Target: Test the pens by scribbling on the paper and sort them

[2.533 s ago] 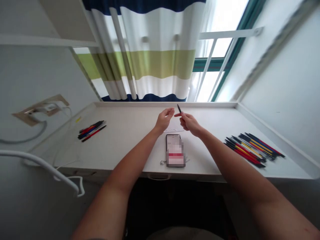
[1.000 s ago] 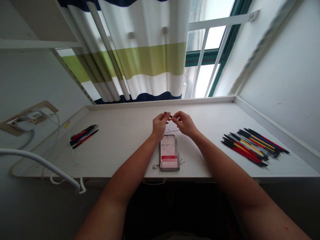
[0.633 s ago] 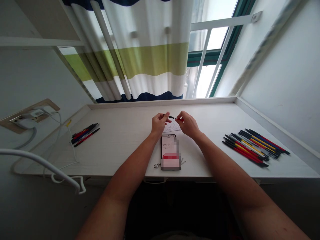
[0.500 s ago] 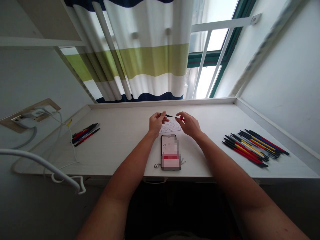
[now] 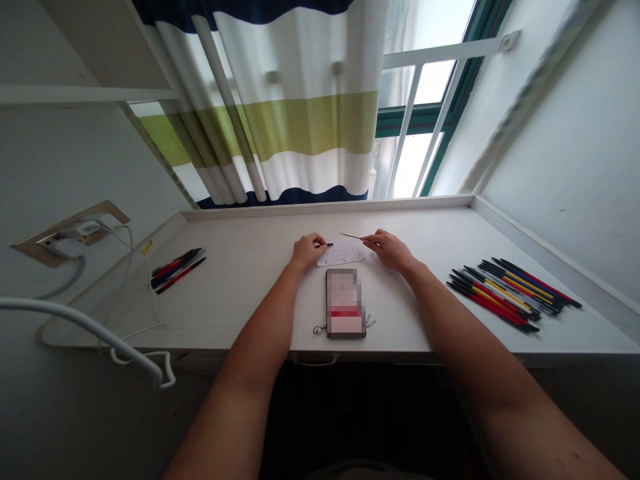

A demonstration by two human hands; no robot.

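Observation:
My left hand [image 5: 307, 252] is closed on a short black pen part [image 5: 329, 245], just left of a small patterned paper [image 5: 342, 252] on the white desk. Over the right side of the paper, my right hand [image 5: 389, 248] pinches a thin dark pen refill [image 5: 351, 236] that points left. The two pieces are apart. Below the paper lies a phone [image 5: 346, 303] with a blurred screen and a small cord at its lower left corner.
Several pens [image 5: 177, 270] lie at the left of the desk [image 5: 240, 267]. A larger spread of black, red, yellow, white and blue pens [image 5: 510, 293] lies at the right. White cables and a curved white tube [image 5: 90, 325] are at the far left.
My hands have moved apart and slightly lower. The thin piece that ran between them is now clear of the black part and held only by my right hand.

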